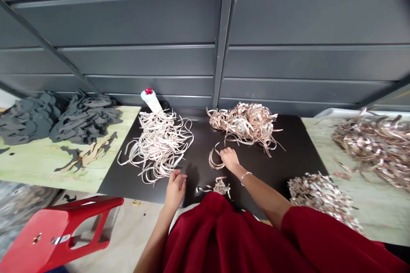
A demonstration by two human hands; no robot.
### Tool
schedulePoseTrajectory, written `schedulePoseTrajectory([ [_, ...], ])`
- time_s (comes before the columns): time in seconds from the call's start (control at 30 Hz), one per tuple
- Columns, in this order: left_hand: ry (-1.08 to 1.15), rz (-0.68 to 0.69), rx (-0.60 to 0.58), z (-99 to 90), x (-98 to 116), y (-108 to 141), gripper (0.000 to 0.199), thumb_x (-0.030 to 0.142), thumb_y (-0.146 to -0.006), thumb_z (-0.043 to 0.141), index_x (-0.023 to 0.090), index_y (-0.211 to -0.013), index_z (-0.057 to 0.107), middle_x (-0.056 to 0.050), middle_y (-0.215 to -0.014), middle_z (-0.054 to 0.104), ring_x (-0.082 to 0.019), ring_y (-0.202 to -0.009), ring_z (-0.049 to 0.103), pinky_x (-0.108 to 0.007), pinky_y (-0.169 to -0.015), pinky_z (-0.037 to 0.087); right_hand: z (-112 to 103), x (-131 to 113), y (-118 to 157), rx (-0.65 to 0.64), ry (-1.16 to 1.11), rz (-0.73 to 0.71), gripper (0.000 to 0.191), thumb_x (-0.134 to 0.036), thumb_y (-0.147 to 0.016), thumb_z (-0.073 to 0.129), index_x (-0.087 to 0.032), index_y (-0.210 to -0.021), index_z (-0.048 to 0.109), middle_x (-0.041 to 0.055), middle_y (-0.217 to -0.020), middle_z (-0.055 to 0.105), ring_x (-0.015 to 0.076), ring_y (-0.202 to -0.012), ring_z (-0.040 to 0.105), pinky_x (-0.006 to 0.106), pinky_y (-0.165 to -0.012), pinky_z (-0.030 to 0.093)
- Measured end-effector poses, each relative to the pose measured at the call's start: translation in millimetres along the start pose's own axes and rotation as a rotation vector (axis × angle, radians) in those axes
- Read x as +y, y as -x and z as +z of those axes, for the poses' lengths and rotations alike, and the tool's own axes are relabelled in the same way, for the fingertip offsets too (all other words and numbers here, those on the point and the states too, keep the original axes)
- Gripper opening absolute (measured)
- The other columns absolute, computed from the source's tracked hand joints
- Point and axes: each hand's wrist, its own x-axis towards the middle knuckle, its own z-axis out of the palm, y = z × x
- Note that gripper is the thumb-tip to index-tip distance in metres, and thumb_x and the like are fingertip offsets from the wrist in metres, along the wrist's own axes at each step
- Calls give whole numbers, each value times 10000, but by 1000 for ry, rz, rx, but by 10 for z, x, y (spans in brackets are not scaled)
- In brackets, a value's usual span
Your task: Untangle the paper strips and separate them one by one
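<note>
Fingers bent and pressed together, my right hand [229,158] is on the end of a few curved rose-gold strips [212,161] lying on the black tabletop [200,136]. My left hand [175,185] has its fingers apart, with nothing seen in it, beside the lower edge of a heap of pale strips [162,143]. A tangled pile of shiny rose-gold strips [248,123] lies beyond my right hand. Close to my body is a small pile of short cut pieces [221,185], with a small metallic item [197,189] to its left.
A white container with a red top [151,101] stands behind the pale strips. Dark grey pieces [85,117] are heaped at left, above a red stool [48,232]. At right are short scraps [322,198] and more rose-gold strips [378,147]. A grey panel wall [153,62] rises behind.
</note>
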Motion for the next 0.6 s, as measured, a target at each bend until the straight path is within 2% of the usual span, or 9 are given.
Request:
schedulePoseTrajectory([
  [0.07,133,-80,-39,100,110,13,147,326,-701,645,196,-756,689,-89,-979,591,-251,-960,558,-413,-846,474,-107,-65,42,65,-104,-26,206,-231,-940,452,-118,-984,618,116,-983,644,213,-962,580,422,-918,412],
  [0.13,290,-169,-111,230,257,15,244,399,-682,677,177,-782,690,-66,-838,617,-191,-771,586,-338,-713,500,-206,-209,140,115,-238,-80,234,-202,-946,410,-133,-930,633,115,-898,668,203,-895,590,374,-890,410],
  [0.23,551,-302,-206,415,510,-9,426,499,-704,659,133,-922,653,-19,-705,588,-78,-518,500,-222,-534,446,-329,-511,368,147,-463,-188,183,-242,-922,473,-182,-873,638,50,-833,677,165,-812,599,281,-780,448],
  [0.3,706,-369,-233,477,660,-46,441,525,-696,670,117,-858,629,30,-609,513,-36,-447,418,-173,-470,388,-404,-682,527,160,-605,-241,153,-269,-885,541,-190,-800,642,30,-783,673,154,-757,602,266,-739,458],
  [0.37,838,-420,-234,470,772,-91,411,492,-668,717,117,-789,601,64,-551,447,-19,-424,370,-145,-439,348,-472,-773,659,164,-737,-267,142,-287,-857,579,-192,-775,645,16,-755,672,141,-709,607,257,-707,469],
  [0.47,996,-473,-215,380,870,-141,357,408,-657,760,125,-770,576,72,-548,445,-9,-425,358,-126,-430,341,-547,-773,800,178,-894,-242,157,-308,-855,568,-180,-828,654,11,-745,679,124,-662,620,236,-646,486],
  [0.6,1123,-521,-215,289,947,-141,284,332,-698,749,124,-773,571,69,-558,454,-6,-430,363,-115,-424,341,-601,-724,925,138,-1171,-102,186,-336,-809,612,-160,-839,666,10,-708,679,117,-600,614,223,-565,483],
])
